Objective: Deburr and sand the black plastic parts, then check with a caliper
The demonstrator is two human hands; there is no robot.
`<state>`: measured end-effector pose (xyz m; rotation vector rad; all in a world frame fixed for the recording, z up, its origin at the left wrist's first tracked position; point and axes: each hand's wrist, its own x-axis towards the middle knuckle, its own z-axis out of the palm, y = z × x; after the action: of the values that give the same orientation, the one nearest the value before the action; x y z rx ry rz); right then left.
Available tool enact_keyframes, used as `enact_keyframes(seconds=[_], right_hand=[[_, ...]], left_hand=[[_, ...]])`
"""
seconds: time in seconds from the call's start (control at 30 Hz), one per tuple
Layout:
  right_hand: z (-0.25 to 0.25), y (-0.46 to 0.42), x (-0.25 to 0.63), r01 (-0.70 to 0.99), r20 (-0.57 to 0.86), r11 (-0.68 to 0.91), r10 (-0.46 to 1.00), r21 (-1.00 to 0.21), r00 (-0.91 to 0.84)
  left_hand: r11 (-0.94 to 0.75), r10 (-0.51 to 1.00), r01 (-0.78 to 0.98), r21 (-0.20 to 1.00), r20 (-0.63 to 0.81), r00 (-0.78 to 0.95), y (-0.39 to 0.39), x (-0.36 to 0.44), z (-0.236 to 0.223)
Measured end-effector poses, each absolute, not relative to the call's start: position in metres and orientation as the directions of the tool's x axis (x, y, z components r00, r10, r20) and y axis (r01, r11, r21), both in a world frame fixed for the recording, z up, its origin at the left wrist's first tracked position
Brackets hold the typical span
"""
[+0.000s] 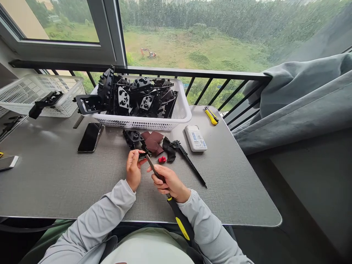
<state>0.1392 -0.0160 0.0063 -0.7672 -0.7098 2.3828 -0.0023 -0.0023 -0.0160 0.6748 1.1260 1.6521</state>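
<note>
Your left hand [133,171] pinches the near end of a black moulded plastic part [134,136], which sits on the grey, woven-look tabletop [242,190] in front of the basket. Your fingers cover that end, so its shape is hard to make out. Your right hand [173,184] grips a flat grey metal file with a black-and-yellow handle [179,219]; your fingers hide the middle of it. The file's tip is at the part's near end, but you cannot tell whether it touches.

Just beside the part lie overlapping reddish-brown sheets [154,141], partly hiding one another, and a small red lump [162,159] too small to identify. A crumpled black piece [169,148] lies against the head of a black caliper [189,161], blurring where one ends. Piled black parts [145,93] mask most of the white perforated plastic basket's [143,124] inside. The left edge cuts off a second white basket [68,104].
</note>
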Motion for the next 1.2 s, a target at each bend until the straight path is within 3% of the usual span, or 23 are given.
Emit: enact_keyframes(seconds=[0.2,0.37,0.67,1.2], right_hand=[[0.0108,-0.0151,0.1423,-0.402,-0.347,-0.674,0.695,-0.62,-0.63],[0.0095,-0.0167,0.1407,-0.35,-0.352,-0.696,0.654,-0.627,-0.67],[0.0099,-0.0132,0.1423,-0.428,-0.357,-0.659,0.721,-0.619,-0.594],[0.0059,-0.014,0.1392,-0.341,-0.428,-0.734,0.639,-0.587,-0.639]], left_hand=[[-0.065,0.936,-0.445,0.893,-0.1,-0.337,-0.0024,-0.0019,-0.0132],[-0.064,0.935,-0.443,0.894,-0.101,-0.34,-0.0024,-0.0021,-0.0128],[-0.113,0.911,-0.302,0.947,-0.023,-0.412,-0.0018,0.0014,-0.0131],[-0.069,0.876,-0.301,0.951,-0.087,-0.475,0.0032,0.0012,-0.0212]])
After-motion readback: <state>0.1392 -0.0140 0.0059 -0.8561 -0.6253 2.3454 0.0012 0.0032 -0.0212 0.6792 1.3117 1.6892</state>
